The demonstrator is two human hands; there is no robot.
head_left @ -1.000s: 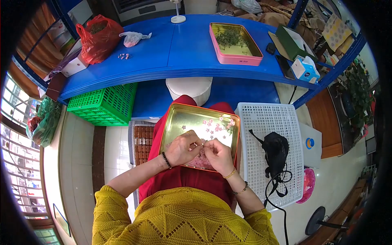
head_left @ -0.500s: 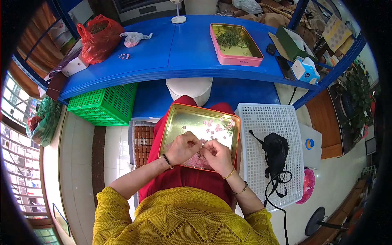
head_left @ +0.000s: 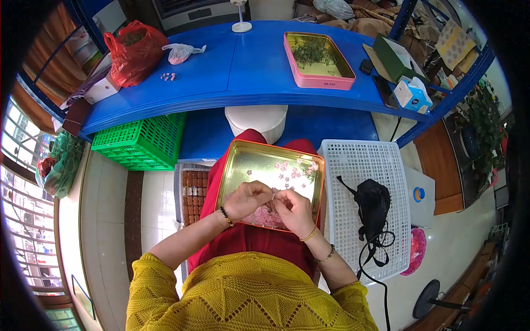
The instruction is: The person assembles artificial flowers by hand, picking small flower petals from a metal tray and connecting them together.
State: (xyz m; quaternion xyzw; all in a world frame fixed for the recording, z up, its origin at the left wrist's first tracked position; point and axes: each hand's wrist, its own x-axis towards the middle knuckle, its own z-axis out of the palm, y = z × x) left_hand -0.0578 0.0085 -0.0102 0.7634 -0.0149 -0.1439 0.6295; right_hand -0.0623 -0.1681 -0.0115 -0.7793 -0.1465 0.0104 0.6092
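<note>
A shallow gold-lined tin (head_left: 234,159) with an orange-red rim rests on my lap. My left hand (head_left: 245,201) and my right hand (head_left: 292,211) meet above it, fingertips pinched together and almost touching. What sits between them is tiny and pale; I cannot make out its kind. Beneath my hands lies a heap of small pink flowers (head_left: 264,217), partly covered by them. Single pink blossoms (head_left: 286,176) are scattered over the tin's far right part, beside some green stems (head_left: 311,176) at the right wall.
Ahead, a blue table (head_left: 248,66) carries a pink tin (head_left: 326,83) of green stems, a red bag (head_left: 135,55), a small white bag (head_left: 182,52) and a tissue pack (head_left: 413,95). Right of me, a black bag (head_left: 372,204) lies on a white crate (head_left: 345,160). A green crate (head_left: 138,142) stands left.
My left hand has turned slightly, its fingers a little straighter. Both hands stay pinched together over the tin, and the scattered blossoms lie as before.
</note>
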